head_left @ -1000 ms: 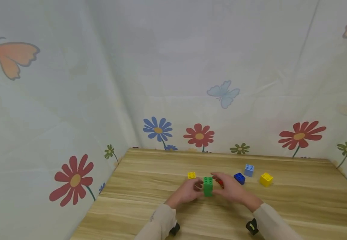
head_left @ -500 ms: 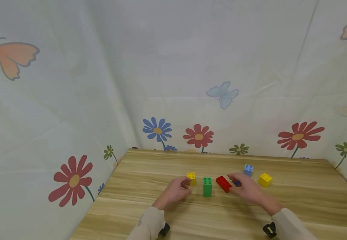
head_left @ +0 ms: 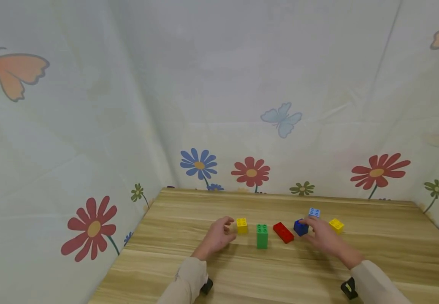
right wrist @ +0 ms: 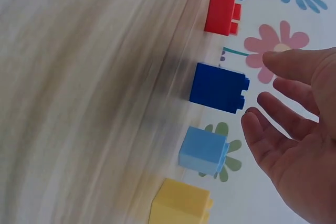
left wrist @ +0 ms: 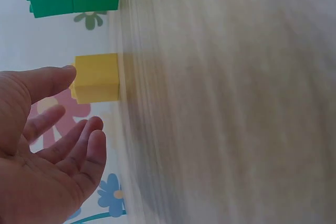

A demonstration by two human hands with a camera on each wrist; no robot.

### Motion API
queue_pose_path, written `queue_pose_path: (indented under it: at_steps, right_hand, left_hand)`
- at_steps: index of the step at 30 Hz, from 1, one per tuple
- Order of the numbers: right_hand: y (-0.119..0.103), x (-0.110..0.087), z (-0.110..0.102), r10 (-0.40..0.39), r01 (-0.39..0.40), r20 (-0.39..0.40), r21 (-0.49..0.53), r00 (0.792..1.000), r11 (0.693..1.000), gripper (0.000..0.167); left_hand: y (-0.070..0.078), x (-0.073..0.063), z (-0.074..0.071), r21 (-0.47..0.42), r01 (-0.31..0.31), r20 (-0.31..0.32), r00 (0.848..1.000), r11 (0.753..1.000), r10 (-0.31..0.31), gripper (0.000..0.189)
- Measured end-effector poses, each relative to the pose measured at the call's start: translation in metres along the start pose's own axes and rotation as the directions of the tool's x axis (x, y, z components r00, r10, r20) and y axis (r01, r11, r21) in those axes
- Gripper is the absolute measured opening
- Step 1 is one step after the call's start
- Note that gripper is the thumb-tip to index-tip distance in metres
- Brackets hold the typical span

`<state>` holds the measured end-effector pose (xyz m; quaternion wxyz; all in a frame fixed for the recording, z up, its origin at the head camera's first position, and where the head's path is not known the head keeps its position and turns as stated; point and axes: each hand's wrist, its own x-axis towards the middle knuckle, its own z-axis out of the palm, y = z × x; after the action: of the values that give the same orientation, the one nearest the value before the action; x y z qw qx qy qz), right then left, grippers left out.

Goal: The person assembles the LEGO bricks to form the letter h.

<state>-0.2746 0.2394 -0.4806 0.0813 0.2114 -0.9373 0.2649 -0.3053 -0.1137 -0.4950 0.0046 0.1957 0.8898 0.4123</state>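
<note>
My left hand point(head_left: 216, 236) is held with relaxed fingers just left of a yellow building block point(head_left: 242, 226), holding nothing. In the left wrist view its thumb overlaps the studded side of that yellow block point(left wrist: 97, 78). A stack of two green blocks point(head_left: 262, 236) stands upright in the middle. To its right a longer red block point(head_left: 283, 232) lies at a slant. My right hand point(head_left: 323, 237) has its fingers loosely spread close to a dark blue block point(head_left: 301, 227). The right wrist view shows a gap between these fingers and the dark blue block point(right wrist: 218, 87).
Behind my right hand sits a light blue block point(head_left: 314, 212), partly covered by the fingers. Another yellow block point(head_left: 336, 226) stands farther right. All rest on a wood-grain table point(head_left: 242, 278), with a flower-printed cloth point(head_left: 219, 105) hanging behind and at the sides.
Both hands have drawn apart from the green stack, which stays standing on the table. The left hand has moved left to beside the yellow block, the right hand right to the dark blue one.
</note>
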Motion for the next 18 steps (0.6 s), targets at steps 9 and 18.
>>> queue_pose_path:
  at_steps: [9, 18]
  right_hand:
    - [0.005, 0.007, 0.004, 0.029, -0.029, -0.003, -0.045, 1.000, 0.999, 0.039]
    - [0.008, 0.011, 0.007, 0.069, -0.068, 0.034, -0.047, 0.997, 0.997, 0.047]
  left_hand:
    - [-0.004, 0.007, 0.004, 0.014, 0.059, 0.040, 0.997, 0.998, -0.059, 0.054]
    - [0.004, 0.009, 0.007, 0.063, 0.044, 0.074, 0.996, 0.997, -0.049, 0.060]
